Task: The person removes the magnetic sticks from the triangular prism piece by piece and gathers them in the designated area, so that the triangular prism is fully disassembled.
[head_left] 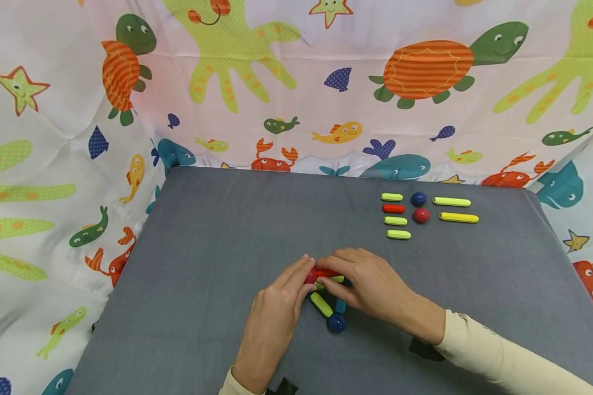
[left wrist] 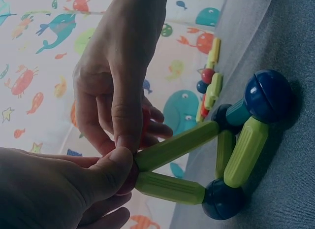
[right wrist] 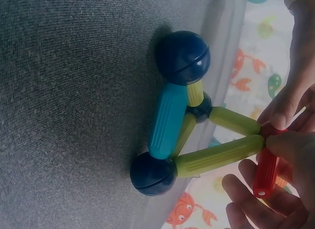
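My left hand (head_left: 277, 312) pinches a red ball (head_left: 310, 277) at the top of a small magnetic stick-and-ball frame. With thumb and fingers, my right hand (head_left: 375, 285) holds a red stick (right wrist: 266, 175) against that ball; one end of the stick sticks out free in the right wrist view. Two light green sticks (right wrist: 219, 157) slope from the red ball down to the base. The base has blue balls (right wrist: 182, 56) joined by a teal stick (right wrist: 168, 120) and green sticks (left wrist: 246, 152). In the head view, my hands cover part of the frame.
On the grey table (head_left: 202, 247), loose pieces lie at the back right: short green sticks (head_left: 398, 235), a short red stick (head_left: 393, 208), a blue ball (head_left: 418, 199), a red ball (head_left: 421, 215) and longer yellowish sticks (head_left: 458, 218). A sea-animal printed cloth (head_left: 286, 44) hangs behind.
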`<state>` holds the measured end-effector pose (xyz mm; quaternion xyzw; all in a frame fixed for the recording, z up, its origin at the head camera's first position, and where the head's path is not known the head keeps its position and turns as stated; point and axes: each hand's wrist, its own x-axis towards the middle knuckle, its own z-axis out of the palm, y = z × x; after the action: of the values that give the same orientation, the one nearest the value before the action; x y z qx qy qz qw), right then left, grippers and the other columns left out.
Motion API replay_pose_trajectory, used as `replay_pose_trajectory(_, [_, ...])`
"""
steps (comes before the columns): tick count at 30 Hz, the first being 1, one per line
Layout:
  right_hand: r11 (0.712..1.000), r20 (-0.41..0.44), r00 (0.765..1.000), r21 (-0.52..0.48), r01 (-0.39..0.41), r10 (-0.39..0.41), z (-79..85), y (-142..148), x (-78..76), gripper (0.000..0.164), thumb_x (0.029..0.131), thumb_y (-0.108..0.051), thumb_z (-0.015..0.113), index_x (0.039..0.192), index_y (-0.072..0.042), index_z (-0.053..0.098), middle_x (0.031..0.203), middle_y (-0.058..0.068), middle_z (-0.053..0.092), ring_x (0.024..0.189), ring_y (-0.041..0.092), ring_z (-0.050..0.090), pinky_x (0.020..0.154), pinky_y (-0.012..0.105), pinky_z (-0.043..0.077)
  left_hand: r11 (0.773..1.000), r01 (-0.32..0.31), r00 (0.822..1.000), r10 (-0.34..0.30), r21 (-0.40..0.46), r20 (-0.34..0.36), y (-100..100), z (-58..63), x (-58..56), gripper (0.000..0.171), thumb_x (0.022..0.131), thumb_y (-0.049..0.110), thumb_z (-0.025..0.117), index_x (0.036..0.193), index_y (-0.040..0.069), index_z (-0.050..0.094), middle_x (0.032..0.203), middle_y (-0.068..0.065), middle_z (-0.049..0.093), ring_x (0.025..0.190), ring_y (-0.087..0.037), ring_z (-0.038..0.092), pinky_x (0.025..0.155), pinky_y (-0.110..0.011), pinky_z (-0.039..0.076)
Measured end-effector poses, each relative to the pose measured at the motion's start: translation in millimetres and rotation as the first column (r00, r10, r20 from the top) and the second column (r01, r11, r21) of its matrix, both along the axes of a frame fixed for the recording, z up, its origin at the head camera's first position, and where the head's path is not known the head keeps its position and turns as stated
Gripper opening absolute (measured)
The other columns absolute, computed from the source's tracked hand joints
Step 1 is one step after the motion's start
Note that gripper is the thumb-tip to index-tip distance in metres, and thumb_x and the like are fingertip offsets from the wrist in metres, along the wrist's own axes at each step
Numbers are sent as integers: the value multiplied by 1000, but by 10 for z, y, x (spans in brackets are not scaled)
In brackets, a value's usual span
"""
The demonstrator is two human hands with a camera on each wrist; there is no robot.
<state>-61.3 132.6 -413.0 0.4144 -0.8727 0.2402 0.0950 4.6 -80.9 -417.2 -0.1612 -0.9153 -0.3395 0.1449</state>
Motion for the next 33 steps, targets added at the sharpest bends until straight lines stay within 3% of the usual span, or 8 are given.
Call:
replay_pose_trajectory(12, [998, -10, 999, 49, 31, -30, 64, 123, -48, 28, 95, -33, 83, 120, -24, 75, 101, -11, 72, 88, 9, 66, 82, 37, 59, 1000, -3, 1000, 3, -7, 11, 16, 2, 4, 41, 97, 17, 76, 137, 12, 71, 139, -5, 69, 105, -20, 77, 78, -30, 63])
replay_pose_trajectory(17, [996, -3, 996, 38, 85, -85, 133, 315, -118, 31, 91, -30, 87, 119, -26, 74, 102, -13, 70, 88, 6, 68, 78, 32, 61, 1000, 3, 1000, -3, -8, 13, 17, 4, 5, 42, 96, 16, 78, 137, 12, 71, 140, -4, 69, 106, -21, 77, 80, -30, 63])
replay_pose_trajectory(22, [986, 65, 985, 49, 159, -162, 158, 541, -139, 37, 92, -21, 86, 125, -24, 70, 108, -13, 71, 92, 3, 67, 80, 30, 62, 1000, -3, 1000, 3, -7, 4, 10, 4, 10, 42, 96, 18, 78, 137, 13, 71, 140, -3, 69, 109, -21, 76, 82, -33, 63])
replay_pose_trajectory(33, [952, 75, 951, 88, 294, -301, 5, 998, -128, 47, 87, -3, 87, 127, -13, 67, 113, -1, 73, 90, 10, 69, 79, 37, 64, 1000, -1, 1000, 1, -8, 18, 6, -3, 10, 41, 97, 18, 77, 138, 14, 70, 140, -3, 69, 111, -21, 76, 84, -34, 63])
